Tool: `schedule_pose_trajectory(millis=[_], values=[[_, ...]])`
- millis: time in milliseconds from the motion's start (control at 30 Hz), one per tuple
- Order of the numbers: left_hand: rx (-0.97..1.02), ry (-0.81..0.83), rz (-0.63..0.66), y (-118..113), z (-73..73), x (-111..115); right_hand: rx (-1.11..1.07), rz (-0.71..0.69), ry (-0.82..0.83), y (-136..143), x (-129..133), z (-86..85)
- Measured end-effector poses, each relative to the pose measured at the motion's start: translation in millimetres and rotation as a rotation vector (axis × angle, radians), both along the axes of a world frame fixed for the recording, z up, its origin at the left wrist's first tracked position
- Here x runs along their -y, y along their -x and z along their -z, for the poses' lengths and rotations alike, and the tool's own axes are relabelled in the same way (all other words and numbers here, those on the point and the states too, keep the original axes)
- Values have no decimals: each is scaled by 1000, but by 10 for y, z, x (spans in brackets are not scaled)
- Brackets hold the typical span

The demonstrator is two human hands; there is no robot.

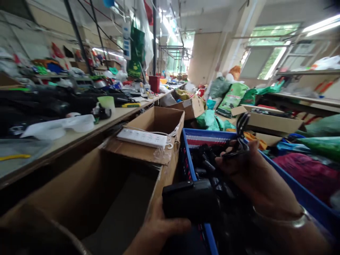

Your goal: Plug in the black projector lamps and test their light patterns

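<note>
My left hand [156,230] holds a black boxy device [190,200] at the bottom centre, just above the rim of a blue plastic crate [187,148]. My right hand [255,173], with a bracelet on the wrist, pinches a looped black cable [240,132] over the crate. The crate holds several more black devices [204,157]. The cable seems to run down toward the device, but the join is hidden.
A large open cardboard box [106,198] stands to my left. A white power strip [142,137] lies on its flap. A long cluttered workbench [79,132] runs along the left. Green bags [231,97] and more cartons [276,122] fill the right side.
</note>
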State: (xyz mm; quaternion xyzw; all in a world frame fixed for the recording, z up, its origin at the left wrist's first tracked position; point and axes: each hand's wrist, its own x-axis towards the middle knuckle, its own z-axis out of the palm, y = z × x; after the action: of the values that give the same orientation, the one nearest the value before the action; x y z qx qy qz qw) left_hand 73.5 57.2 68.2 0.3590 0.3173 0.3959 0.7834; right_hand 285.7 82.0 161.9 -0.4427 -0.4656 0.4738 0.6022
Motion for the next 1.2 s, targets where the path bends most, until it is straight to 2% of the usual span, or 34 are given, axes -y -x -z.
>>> schedule_pose_trajectory(millis=[67,133,200,300,433,500,600,667,700,800,833,867,933,1000,1133,1200], values=[[3,-9,-94,156,-58,16,59,-128,-16,147,46,143],[-1,-72,-138,289,-99,22,157,-314,32,320,107,325],[-73,-166,-180,392,-115,22,266,-399,57,508,137,507],[-366,-238,-324,487,-80,41,309,-316,13,755,84,711],[-798,-142,-567,489,30,112,420,-236,-68,966,-67,858],[-853,-179,-652,455,84,132,546,-147,-141,1064,-118,918],[-806,-275,-716,441,143,126,669,-39,-202,1212,-140,1018],[-784,-290,-724,483,160,112,658,-72,-178,1251,-142,1072],[-772,-284,-721,518,161,107,617,-143,-149,1231,-149,1090],[-676,-180,-646,639,129,106,402,-493,22,991,-216,1123],[-620,-122,-604,673,111,109,353,-556,89,871,-256,1138],[-557,-66,-562,699,91,111,342,-556,141,748,-303,1166],[-443,7,-502,726,51,113,425,-424,186,549,-403,1273],[-366,30,-483,727,13,108,544,-301,175,464,-485,1461],[-276,55,-429,723,-61,95,697,-211,20,612,-568,1909],[-227,68,-353,737,-93,95,733,-127,-98,726,-592,2036]])
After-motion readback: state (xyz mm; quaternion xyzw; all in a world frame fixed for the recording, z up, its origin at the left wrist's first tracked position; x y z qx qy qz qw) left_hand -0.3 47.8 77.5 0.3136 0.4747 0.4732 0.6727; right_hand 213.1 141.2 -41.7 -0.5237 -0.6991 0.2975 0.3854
